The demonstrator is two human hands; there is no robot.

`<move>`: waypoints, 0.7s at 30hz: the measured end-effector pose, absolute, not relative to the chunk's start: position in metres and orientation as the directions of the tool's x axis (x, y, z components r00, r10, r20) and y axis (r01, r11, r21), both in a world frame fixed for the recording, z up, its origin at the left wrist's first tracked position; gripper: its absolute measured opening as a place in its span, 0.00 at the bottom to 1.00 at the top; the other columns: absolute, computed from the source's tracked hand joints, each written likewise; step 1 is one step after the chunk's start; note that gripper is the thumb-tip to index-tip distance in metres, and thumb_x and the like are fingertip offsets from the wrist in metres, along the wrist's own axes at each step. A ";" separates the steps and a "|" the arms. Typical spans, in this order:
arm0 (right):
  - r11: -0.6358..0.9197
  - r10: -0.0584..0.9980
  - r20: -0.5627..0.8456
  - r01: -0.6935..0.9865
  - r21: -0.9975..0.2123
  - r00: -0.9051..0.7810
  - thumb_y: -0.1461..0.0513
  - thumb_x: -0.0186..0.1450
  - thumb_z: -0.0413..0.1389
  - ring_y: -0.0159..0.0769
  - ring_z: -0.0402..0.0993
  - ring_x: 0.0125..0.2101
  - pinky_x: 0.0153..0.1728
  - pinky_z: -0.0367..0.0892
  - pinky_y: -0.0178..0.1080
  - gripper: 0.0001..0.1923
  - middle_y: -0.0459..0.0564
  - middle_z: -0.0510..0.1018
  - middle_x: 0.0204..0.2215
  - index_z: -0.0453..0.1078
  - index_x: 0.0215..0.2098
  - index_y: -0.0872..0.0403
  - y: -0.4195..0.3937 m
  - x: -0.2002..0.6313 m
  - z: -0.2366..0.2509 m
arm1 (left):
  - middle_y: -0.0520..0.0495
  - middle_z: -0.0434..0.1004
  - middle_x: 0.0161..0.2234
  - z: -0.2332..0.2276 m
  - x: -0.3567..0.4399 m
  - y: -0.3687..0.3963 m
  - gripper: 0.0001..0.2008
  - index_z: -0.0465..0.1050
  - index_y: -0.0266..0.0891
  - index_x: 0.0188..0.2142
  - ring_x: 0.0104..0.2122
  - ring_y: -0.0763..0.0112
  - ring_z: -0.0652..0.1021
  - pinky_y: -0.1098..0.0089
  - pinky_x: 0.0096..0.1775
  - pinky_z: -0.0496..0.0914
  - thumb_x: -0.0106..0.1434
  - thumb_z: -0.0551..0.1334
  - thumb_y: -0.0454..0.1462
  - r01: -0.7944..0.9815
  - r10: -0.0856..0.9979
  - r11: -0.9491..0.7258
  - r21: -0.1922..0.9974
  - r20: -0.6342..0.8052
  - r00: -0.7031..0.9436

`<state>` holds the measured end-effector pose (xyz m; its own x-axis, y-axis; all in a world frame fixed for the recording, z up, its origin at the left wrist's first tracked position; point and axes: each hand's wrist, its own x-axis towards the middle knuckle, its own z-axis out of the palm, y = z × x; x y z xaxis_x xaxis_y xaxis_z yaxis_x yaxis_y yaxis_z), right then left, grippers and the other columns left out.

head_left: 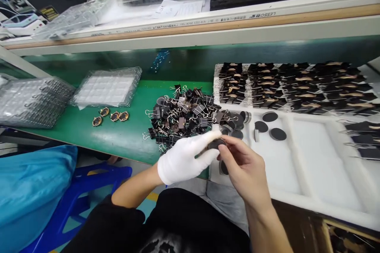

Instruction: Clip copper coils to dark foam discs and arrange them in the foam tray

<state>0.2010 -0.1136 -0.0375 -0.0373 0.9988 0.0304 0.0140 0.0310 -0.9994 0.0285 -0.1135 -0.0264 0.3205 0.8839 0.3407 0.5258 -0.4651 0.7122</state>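
My left hand [188, 159], in a white glove, pinches a small dark round disc [216, 143] between thumb and fingers. From the other side my bare right hand [247, 164] grips the same disc with thumb and fingertips; part of it is hidden by the fingers. Just beyond my hands lies a heap of black binder clips [185, 112] with silver wire handles. Loose dark discs [236, 134] lie at the heap's right side, and several more discs [278, 134] rest on the white foam tray [317, 154].
Rows of clipped dark pieces [303, 87] fill the tray's far part. Several gold-rimmed round parts [114, 116] lie on the green tabletop [130, 144]. Clear plastic trays [35, 101] are stacked at left. A shelf edge [178, 27] crosses above; a blue stool [89, 189] stands below.
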 end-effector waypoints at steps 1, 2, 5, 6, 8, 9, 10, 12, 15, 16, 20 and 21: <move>0.007 0.997 0.008 -0.010 -1.000 -0.083 0.55 0.67 0.64 0.38 0.80 0.30 0.29 0.79 0.39 0.11 0.50 0.84 0.36 0.80 0.45 0.49 -0.115 0.202 -0.039 | 0.45 0.84 0.52 -0.023 0.023 -0.113 0.23 0.69 0.47 0.64 0.39 0.65 0.85 0.64 0.44 0.81 0.71 0.62 0.38 0.516 0.871 -0.483 0.707 0.332 0.361; -0.017 0.993 -0.013 -0.029 -0.999 -0.118 0.54 0.66 0.65 0.37 0.80 0.29 0.27 0.78 0.39 0.10 0.50 0.84 0.36 0.80 0.44 0.49 -0.116 0.204 -0.041 | 0.47 0.85 0.48 -0.019 0.015 -0.111 0.21 0.71 0.47 0.63 0.38 0.66 0.85 0.66 0.42 0.80 0.71 0.62 0.39 0.521 0.866 -0.490 0.699 0.317 0.388; -0.069 0.990 -0.059 -0.076 -0.995 -0.128 0.54 0.66 0.66 0.36 0.78 0.29 0.28 0.77 0.37 0.09 0.49 0.84 0.34 0.80 0.42 0.48 -0.117 0.211 -0.046 | 0.50 0.84 0.35 -0.004 -0.027 -0.094 0.12 0.80 0.46 0.48 0.33 0.69 0.82 0.66 0.39 0.76 0.73 0.58 0.43 0.748 0.932 -0.339 0.571 0.311 0.185; -0.077 0.992 -0.067 -0.097 -0.992 -0.104 0.54 0.66 0.66 0.35 0.78 0.30 0.28 0.77 0.36 0.09 0.49 0.84 0.34 0.80 0.42 0.48 -0.117 0.212 -0.047 | 0.50 0.83 0.32 0.000 -0.047 -0.084 0.15 0.80 0.45 0.40 0.32 0.69 0.80 0.66 0.38 0.74 0.74 0.55 0.45 0.861 0.939 -0.172 0.478 0.343 -0.003; -0.094 0.994 -0.083 -0.163 -0.982 -0.071 0.53 0.67 0.65 0.35 0.77 0.30 0.30 0.77 0.36 0.10 0.49 0.83 0.34 0.79 0.41 0.49 -0.115 0.212 -0.048 | 0.48 0.78 0.26 0.004 -0.088 -0.064 0.18 0.75 0.43 0.32 0.26 0.68 0.74 0.66 0.31 0.67 0.73 0.56 0.49 0.915 0.921 0.031 0.403 0.343 -0.183; -0.110 0.992 -0.095 -0.213 -0.971 -0.079 0.52 0.68 0.64 0.34 0.76 0.29 0.29 0.76 0.36 0.10 0.49 0.82 0.33 0.79 0.40 0.50 -0.114 0.212 -0.048 | 0.51 0.73 0.22 0.004 -0.108 -0.055 0.19 0.72 0.43 0.30 0.22 0.69 0.70 0.68 0.27 0.62 0.72 0.58 0.51 0.923 0.934 0.100 0.373 0.285 -0.216; -0.134 0.989 -0.109 -0.269 -0.954 -0.105 0.51 0.68 0.63 0.34 0.75 0.28 0.29 0.76 0.37 0.11 0.49 0.81 0.33 0.79 0.38 0.50 -0.112 0.210 -0.047 | 0.53 0.69 0.18 0.001 -0.125 -0.046 0.21 0.70 0.43 0.25 0.19 0.71 0.65 0.69 0.25 0.57 0.69 0.60 0.52 0.926 0.952 0.123 0.358 0.220 -0.212; -0.198 0.972 -0.131 -0.376 -0.905 -0.196 0.50 0.68 0.63 0.32 0.73 0.26 0.28 0.76 0.36 0.13 0.49 0.79 0.31 0.79 0.36 0.51 -0.110 0.208 -0.045 | 0.55 0.64 0.14 -0.008 -0.149 -0.035 0.24 0.66 0.42 0.19 0.16 0.74 0.62 0.71 0.23 0.55 0.65 0.64 0.52 0.929 0.985 0.125 0.349 0.064 -0.157; -0.276 0.945 -0.142 -0.484 -0.830 -0.296 0.50 0.66 0.65 0.32 0.74 0.27 0.28 0.76 0.35 0.13 0.48 0.79 0.31 0.79 0.35 0.50 -0.109 0.204 -0.042 | 0.56 0.65 0.15 -0.022 -0.161 -0.030 0.24 0.64 0.42 0.17 0.17 0.76 0.64 0.71 0.23 0.57 0.67 0.61 0.49 0.919 0.994 0.110 0.378 -0.067 -0.092; -0.294 0.939 -0.148 -0.501 -0.814 -0.312 0.50 0.66 0.66 0.32 0.75 0.28 0.28 0.76 0.35 0.12 0.48 0.79 0.32 0.80 0.36 0.50 -0.109 0.202 -0.042 | 0.56 0.65 0.16 -0.024 -0.159 -0.030 0.24 0.63 0.41 0.18 0.18 0.76 0.64 0.71 0.23 0.57 0.67 0.60 0.48 0.908 0.993 0.121 0.402 -0.050 -0.110; -0.301 0.928 -0.131 -0.493 -0.816 -0.349 0.52 0.67 0.65 0.35 0.79 0.33 0.35 0.79 0.38 0.09 0.49 0.83 0.36 0.81 0.40 0.47 -0.110 0.195 -0.042 | 0.55 0.62 0.18 -0.014 -0.130 -0.042 0.21 0.61 0.41 0.19 0.22 0.75 0.64 0.70 0.27 0.60 0.67 0.60 0.43 0.820 0.931 0.086 0.566 0.248 -0.269; -0.282 0.929 -0.114 -0.475 -0.834 -0.351 0.52 0.67 0.65 0.37 0.81 0.37 0.39 0.80 0.40 0.09 0.50 0.84 0.39 0.81 0.42 0.46 -0.109 0.192 -0.042 | 0.55 0.63 0.18 -0.009 -0.116 -0.047 0.21 0.60 0.41 0.19 0.22 0.75 0.65 0.70 0.28 0.61 0.67 0.60 0.42 0.806 0.909 0.022 0.591 0.324 -0.263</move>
